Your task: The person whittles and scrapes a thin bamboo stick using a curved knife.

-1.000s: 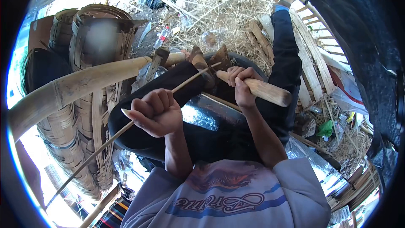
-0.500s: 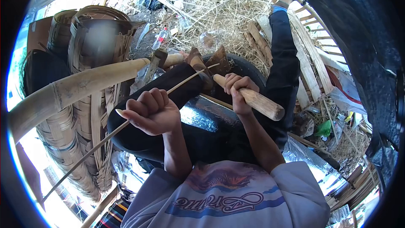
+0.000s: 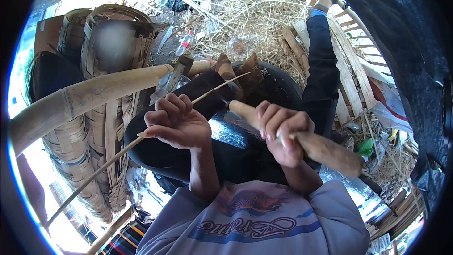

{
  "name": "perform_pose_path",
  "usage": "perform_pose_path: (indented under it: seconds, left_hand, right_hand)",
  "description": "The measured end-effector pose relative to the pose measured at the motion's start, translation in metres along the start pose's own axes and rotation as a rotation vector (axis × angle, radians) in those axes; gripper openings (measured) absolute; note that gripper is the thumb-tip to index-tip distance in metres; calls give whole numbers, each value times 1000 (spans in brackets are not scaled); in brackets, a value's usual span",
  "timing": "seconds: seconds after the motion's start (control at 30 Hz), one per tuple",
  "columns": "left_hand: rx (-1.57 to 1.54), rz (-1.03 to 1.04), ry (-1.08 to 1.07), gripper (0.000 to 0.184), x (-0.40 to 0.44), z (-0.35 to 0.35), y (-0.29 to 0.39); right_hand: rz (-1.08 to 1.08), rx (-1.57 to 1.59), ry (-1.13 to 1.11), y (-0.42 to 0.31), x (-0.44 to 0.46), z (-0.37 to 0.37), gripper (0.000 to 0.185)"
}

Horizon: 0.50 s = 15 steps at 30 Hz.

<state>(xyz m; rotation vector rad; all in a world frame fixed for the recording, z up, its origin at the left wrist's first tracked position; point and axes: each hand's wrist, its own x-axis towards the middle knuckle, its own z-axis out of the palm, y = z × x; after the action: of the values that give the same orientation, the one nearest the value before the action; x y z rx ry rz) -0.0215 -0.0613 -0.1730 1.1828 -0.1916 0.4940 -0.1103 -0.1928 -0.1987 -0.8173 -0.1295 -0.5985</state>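
My left hand (image 3: 177, 122) is closed around a thin bamboo stick (image 3: 101, 169), its thumb lying along it. The stick runs from the lower left up to a pale, narrow tip over my knee. My right hand (image 3: 285, 132) grips the thick wooden handle of a knife (image 3: 330, 152). The handle's butt points down to the right. At its front end a dark bit of blade shows close to the stick, mostly lost against the black trousers; whether it touches the stick I cannot tell.
A thick bamboo pole (image 3: 111, 87) crosses at left, in front of woven bamboo rolls (image 3: 87, 160). A black tub-like rim (image 3: 283, 78) stands beyond my knees. Straw (image 3: 255, 14), a plastic bottle (image 3: 185, 42) and wood planks (image 3: 347, 73) lie around.
My right hand has drawn the knife back toward my body and to the right, its butt now lower. My left hand has shifted slightly right, still holding the stick.
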Motion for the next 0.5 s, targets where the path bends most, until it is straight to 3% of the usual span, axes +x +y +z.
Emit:
perform_pose_path:
  seconds: [0.07, 0.2, 0.27, 0.33, 0.37, 0.47, 0.5]
  left_hand:
    - [45, 0, 16, 50, 0, 2, 0]
    - [-32, -38, -6, 50, -2, -1, 2]
    - [3, -30, 30, 51, -2, 1, 2]
    - [-57, -36, -2, 51, 0, 1, -1]
    - [-124, -47, -31, 50, -2, -1, 0]
    - [-57, -37, -36, 51, -1, 0, -1]
    - [-65, -31, -36, 51, -1, 1, -1]
  right_hand:
    - [-40, -3, -20, -9, 1, 8, 26]
    - [-51, -194, -35, 38, -11, -23, 7]
    - [-49, -121, 62, 36, -4, -21, 10]
    - [-97, 18, 12, 17, -2, -11, 13]
    - [-115, -9, -100, 2, 4, -7, 17]
    - [-107, 2, 36, 13, -1, -2, 13]
    - [-48, -142, -10, 29, -6, -16, 10]
